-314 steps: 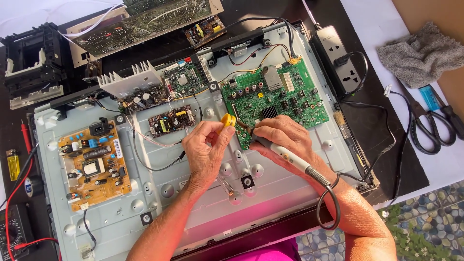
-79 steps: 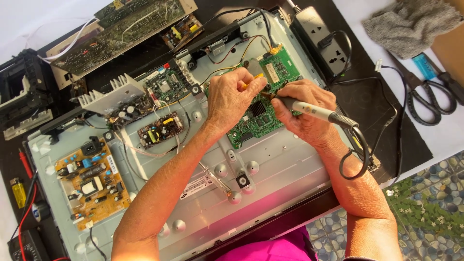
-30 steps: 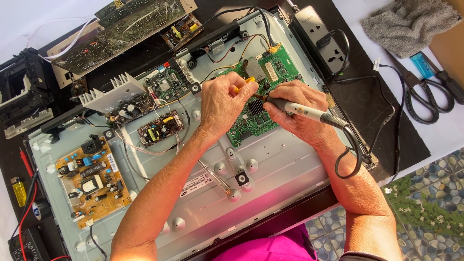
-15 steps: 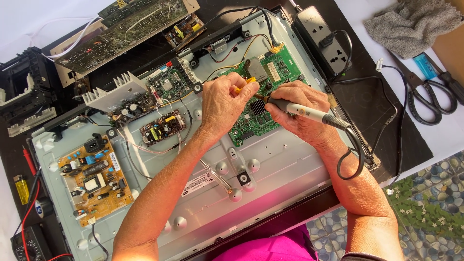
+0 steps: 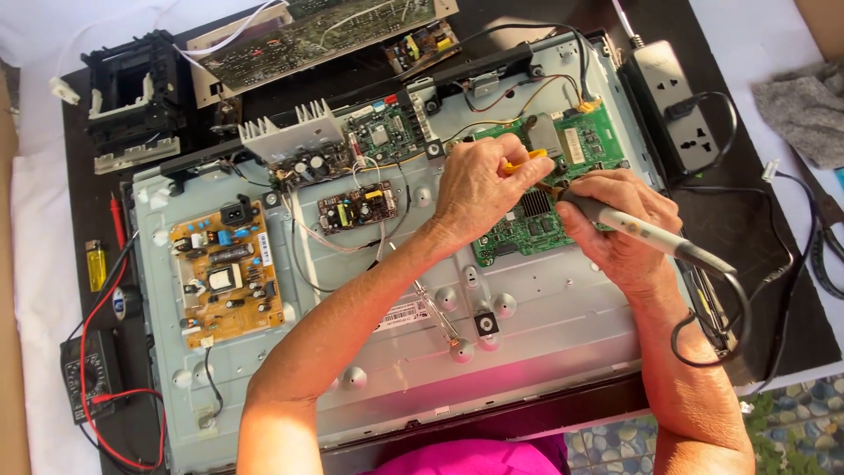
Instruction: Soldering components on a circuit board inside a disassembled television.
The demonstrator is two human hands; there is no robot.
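My left hand [image 5: 483, 185] pinches a small yellow-handled tool [image 5: 520, 160] over the green main board [image 5: 563, 176] mounted on the grey metal back of an opened flat television [image 5: 527, 334]. My right hand [image 5: 620, 229] grips a soldering iron [image 5: 642, 230] with a grey handle. Its tip points left toward the board, close to my left fingers. The iron's black cord [image 5: 734, 325] loops off to the right.
An orange-brown power board [image 5: 224, 273] sits at the panel's left, a small board [image 5: 356, 207] and a heatsink board [image 5: 294, 141] near the middle. A power strip [image 5: 673, 97], grey cloth [image 5: 804, 105], multimeter [image 5: 88, 365] with red leads, lighter [image 5: 95, 264] and another circuit board [image 5: 316, 31] surround it.
The view has shifted slightly, so the whole scene sits a little lower and to the right in frame. Both hands stay over the green board, holding the same tools.
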